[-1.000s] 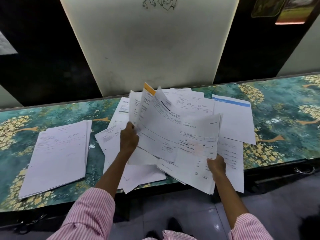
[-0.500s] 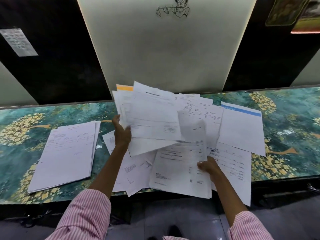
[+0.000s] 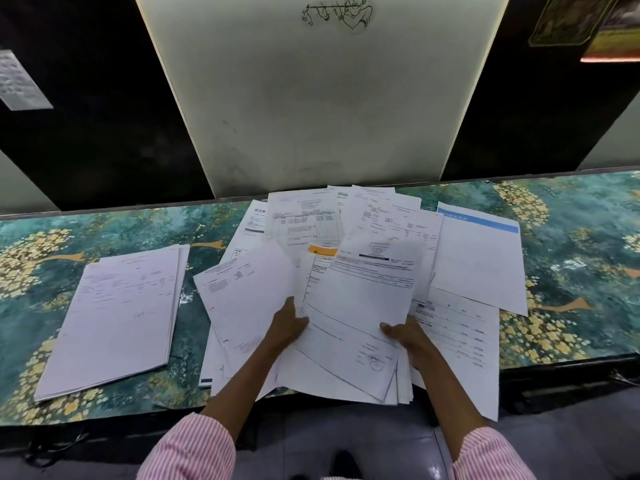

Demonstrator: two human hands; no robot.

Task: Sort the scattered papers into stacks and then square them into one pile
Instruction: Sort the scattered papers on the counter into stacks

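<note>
The person is bringing the bundle of sheets (image 3: 360,317) down and in toward the body. A moment ago it was fanned up and open, the left hand (image 3: 286,323) high on its left edge. Now both hands are sitting low and closer together on it, the left hand gripping the left side and the right hand (image 3: 404,336) pinching the right side with the thumb on top. An orange-tabbed sheet (image 3: 323,250) is poking out at the top of the bundle, and its lower corners are hanging past the near edge of the counter (image 3: 571,237). To me that looks like the gathering is giving way to evening the edges up. The sorted stack (image 3: 117,317) is lying well off to the left, apart from everything else. Loose scattered papers (image 3: 301,216) are still spreading underneath and behind, and a blue-headed sheet (image 3: 481,265) is lying to the right, so plenty of sorting is waiting before one pile is possible.
</note>
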